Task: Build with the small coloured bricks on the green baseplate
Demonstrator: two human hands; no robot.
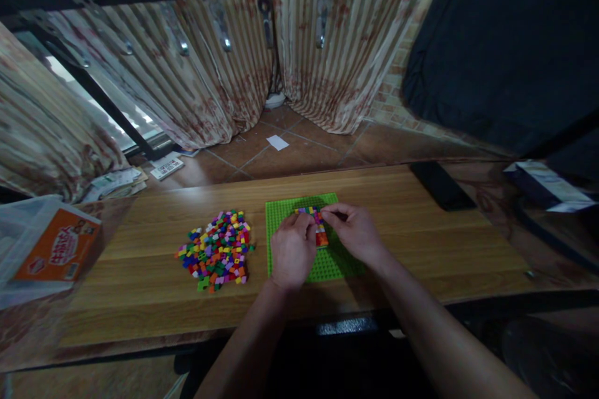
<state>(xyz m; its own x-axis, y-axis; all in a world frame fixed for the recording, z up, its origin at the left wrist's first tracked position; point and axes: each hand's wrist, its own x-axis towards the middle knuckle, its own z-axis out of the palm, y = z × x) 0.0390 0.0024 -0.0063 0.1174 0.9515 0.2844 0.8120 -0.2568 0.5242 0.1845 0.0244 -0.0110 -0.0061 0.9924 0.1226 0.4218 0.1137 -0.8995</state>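
Observation:
A green studded baseplate [279, 207] lies on the wooden table in front of me. On it stands a block of small colourful bricks [321, 238], with orange, red, white and purple ones showing. My left hand [294, 252] rests over the left side of these bricks, its fingers curled and closed; whatever they pinch is hidden. From the right, my right hand [353, 230] reaches to the bricks' upper right edge. Its thumb and forefinger are pinched together at the bricks, and what lies between them is too small to make out.
A heap of loose coloured bricks [219, 249] is spread on the table [154, 249] left of the plate. At the back right lies a black phone [442, 186]. A clear plastic box [32, 218] with an orange label stands off the table's left end.

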